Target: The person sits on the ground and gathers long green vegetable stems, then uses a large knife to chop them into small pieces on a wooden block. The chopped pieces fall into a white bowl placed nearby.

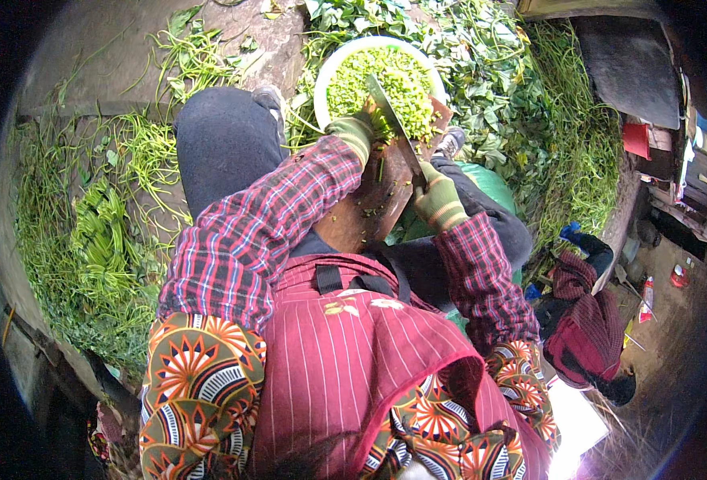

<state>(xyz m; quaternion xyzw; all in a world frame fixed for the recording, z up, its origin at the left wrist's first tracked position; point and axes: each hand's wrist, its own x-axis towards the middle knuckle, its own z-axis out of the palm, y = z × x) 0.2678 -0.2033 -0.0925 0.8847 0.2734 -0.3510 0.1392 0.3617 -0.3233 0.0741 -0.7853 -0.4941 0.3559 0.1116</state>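
My right hand (440, 195), in a green striped glove, grips the handle of a long-bladed knife (392, 114). The blade slants up and to the left over a wooden cutting board (362, 204). My left hand (354, 131), gloved alike, holds a bunch of green stems (381, 123) beside the blade, its fingers partly hidden behind the knife. Beyond the board stands a round white-rimmed basin (322, 90) heaped with chopped green stems (383, 63). A few cut bits lie scattered on the board, which slopes from my lap to the basin.
Piles of leafy greens (479, 90) lie behind and right of the basin. Long loose stems (143, 150) and bundled stems (102, 234) cover the left side. A green sack (488, 183) is by my right leg. Dark red cloth (587, 336) lies at the right.
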